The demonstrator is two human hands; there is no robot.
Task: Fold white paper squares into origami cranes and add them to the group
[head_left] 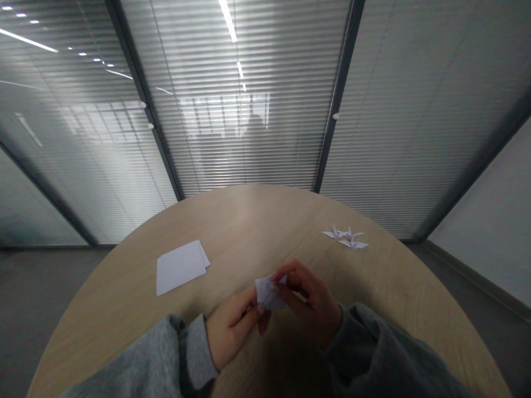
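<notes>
A small piece of folded white paper [269, 294] is held between my two hands, just above the table's near middle. My left hand [234, 323] grips its left and lower edge, thumb on top and fingers underneath. From the right, my right hand [309, 301] pinches the paper's upper right part between thumb and forefinger. Creases show on the paper's face; its exact folded form is too small to tell. Two folded paper cranes [350, 239] rest close together on the table, farther off to the right.
Several white paper sheets [179, 268] lie stacked at the left, one corner jutting out. The round wooden table [253, 221] curves away at its far edge. Beyond it stand glass panels with blinds [257, 160] and dark frames.
</notes>
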